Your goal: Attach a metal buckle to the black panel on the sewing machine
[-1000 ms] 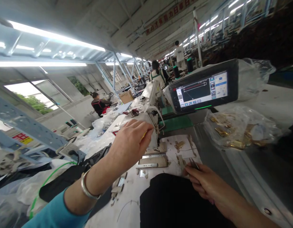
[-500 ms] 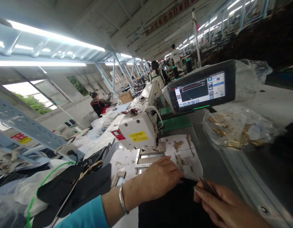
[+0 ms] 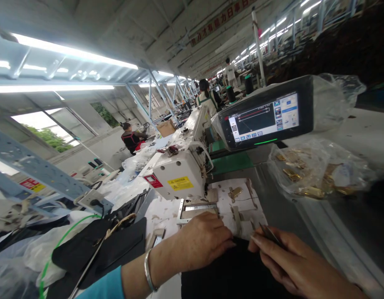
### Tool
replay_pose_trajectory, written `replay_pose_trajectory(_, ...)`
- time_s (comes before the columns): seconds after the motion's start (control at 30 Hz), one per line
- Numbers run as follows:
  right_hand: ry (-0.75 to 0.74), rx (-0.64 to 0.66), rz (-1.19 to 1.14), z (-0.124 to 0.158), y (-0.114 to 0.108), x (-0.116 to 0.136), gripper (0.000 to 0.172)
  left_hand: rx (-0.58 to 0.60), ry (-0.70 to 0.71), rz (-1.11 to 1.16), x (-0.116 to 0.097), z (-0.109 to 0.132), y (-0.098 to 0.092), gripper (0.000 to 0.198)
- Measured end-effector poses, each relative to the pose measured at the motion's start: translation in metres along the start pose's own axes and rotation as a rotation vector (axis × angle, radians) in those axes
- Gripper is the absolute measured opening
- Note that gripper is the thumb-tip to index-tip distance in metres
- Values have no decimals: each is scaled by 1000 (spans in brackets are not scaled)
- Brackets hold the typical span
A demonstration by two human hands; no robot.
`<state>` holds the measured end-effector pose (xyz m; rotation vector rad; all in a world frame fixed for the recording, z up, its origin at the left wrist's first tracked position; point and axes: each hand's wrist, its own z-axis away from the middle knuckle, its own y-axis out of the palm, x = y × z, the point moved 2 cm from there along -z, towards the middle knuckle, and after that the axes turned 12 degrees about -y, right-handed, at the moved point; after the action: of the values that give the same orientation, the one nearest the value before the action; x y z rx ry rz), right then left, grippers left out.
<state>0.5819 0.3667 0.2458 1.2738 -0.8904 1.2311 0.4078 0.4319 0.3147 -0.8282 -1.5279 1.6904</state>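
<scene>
Here, black cloth (image 3: 226, 276) lies in front of the white sewing machine (image 3: 176, 176); the left hand (image 3: 204, 241) curls at its edge, grip unclear. Front-right of the machine, the right hand (image 3: 288, 255) pinches a pointed metal tool (image 3: 271, 236).

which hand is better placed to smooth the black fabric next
Probably the left hand: it is at the upper edge of the black fabric and no tool shows in it, while the right hand grips a pointed metal tool.
</scene>
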Motion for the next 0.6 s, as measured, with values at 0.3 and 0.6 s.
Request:
replay_pose_trajectory(0.3, -20, -80, 5, -12, -20, -33, 52, 75, -8, -5, -5, -14, 5, 11)
replay_pose_trajectory(0.6, -63, -73, 50, -10, -33, -43, 45, 62, 13, 17, -8, -31, 19, 11)
